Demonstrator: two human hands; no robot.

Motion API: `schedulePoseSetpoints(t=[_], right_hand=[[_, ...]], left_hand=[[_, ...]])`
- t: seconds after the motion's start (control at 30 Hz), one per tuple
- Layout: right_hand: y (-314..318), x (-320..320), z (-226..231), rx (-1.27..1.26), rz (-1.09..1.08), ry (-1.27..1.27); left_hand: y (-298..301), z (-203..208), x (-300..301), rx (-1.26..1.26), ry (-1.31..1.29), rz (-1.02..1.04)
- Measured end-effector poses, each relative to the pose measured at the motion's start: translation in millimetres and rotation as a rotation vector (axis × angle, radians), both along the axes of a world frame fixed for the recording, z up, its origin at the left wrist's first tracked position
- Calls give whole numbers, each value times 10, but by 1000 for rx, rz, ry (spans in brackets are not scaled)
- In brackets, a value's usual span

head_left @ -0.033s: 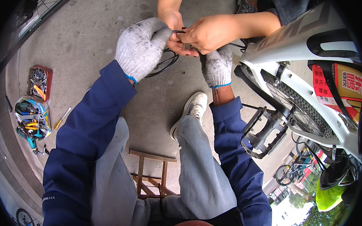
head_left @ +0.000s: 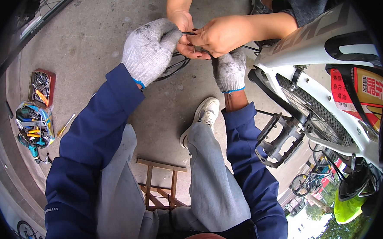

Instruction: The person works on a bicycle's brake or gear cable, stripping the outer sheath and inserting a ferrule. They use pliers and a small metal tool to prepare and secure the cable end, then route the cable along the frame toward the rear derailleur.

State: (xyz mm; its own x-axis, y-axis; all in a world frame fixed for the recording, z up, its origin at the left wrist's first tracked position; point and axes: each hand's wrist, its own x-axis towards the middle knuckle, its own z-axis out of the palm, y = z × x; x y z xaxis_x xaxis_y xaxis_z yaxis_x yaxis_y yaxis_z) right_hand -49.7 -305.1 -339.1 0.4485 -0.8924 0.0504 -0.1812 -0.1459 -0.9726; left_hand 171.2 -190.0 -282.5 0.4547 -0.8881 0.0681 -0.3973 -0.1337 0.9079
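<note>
Left hand [head_left: 152, 50]: eleven o'clock, grip pinching black cable [head_left: 188, 33]
Right hand [head_left: 230, 71]: one o'clock, grip part-hidden, can't tell
White bicycle [head_left: 303, 58]: two o'clock

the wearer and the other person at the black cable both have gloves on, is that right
No: the other person's hands at the black cable are bare in the head view. The wearer's left hand and right hand are gloved.

My left glove [head_left: 147, 56] and right glove [head_left: 230, 74] are greyish white, smudged dark, each with 1 blue hem. My sleeves [head_left: 88, 109] are navy, my jeans [head_left: 216, 177] pale blue-grey. The cable [head_left: 188, 33] is black, the bicycle frame [head_left: 308, 43] white with grey and black markings, the pedal [head_left: 280, 139] dark grey, the carton [head_left: 370, 100] gold and red.
</note>
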Motion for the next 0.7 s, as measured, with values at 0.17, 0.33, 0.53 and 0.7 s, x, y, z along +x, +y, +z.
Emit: schedulePoseSetpoints(t=[0.17,0.33,0.53,0.7], right_hand=[[-76,-119,-33,-289,130,391],[-76,-261,-53,-746,220,797],[-16,-274,-233,-297,2,314],[-81,-346,-248,-431,97,433]], left_hand=[[0,-2,5,-7,26,10],[6,19,21,14,-6,-17],[2,14,3,27,-34,14],[13,28,-2,29,-19,25]])
